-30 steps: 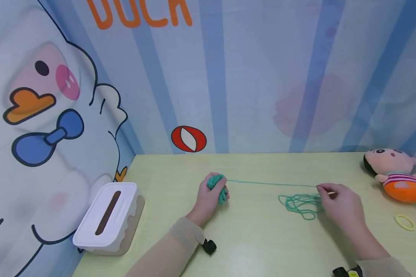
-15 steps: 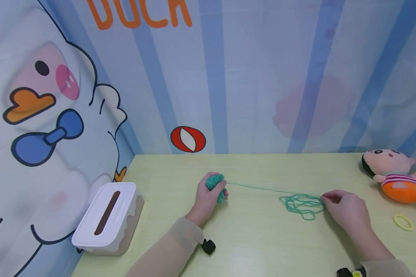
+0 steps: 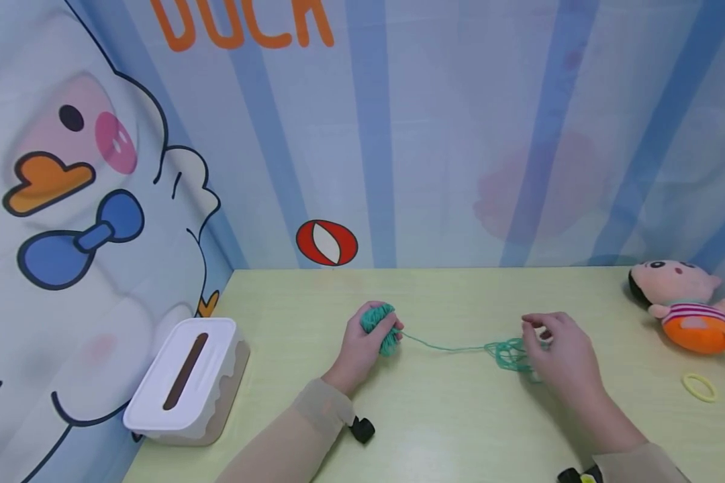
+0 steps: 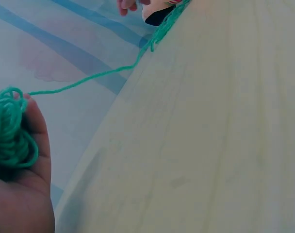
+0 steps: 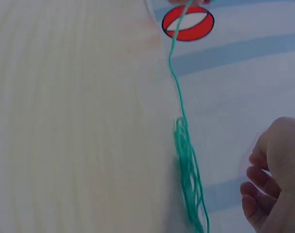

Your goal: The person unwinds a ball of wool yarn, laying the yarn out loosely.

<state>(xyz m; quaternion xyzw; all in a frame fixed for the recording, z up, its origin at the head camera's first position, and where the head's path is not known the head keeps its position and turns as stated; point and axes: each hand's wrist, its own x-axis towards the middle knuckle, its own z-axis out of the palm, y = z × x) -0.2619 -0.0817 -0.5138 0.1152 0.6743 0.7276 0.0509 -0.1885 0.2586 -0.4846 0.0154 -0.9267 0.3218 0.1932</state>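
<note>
In the head view my left hand (image 3: 358,349) grips a small wound bundle of green yarn (image 3: 378,320), its fingers curled round it. The left wrist view shows the wound loops (image 4: 10,131) lying against the palm. A single strand (image 3: 444,348) sags from the bundle to a loose heap of yarn (image 3: 507,353) on the table. My right hand (image 3: 564,355) hovers above that heap and partly hides it. Its fingers are loosely bent, with nothing visible between them. In the right wrist view the right hand (image 5: 278,179) is apart from the strand.
A white lidded box (image 3: 187,379) with a brown slot stands at the table's left. At the right lie a plush doll (image 3: 683,308) and a yellow ring (image 3: 699,388). A printed cloth (image 3: 423,134) hangs behind the table (image 3: 447,429).
My right hand has let go of the strand and moved left and up over the heap. The strand, taut earlier, now hangs slack. My left hand has barely moved.
</note>
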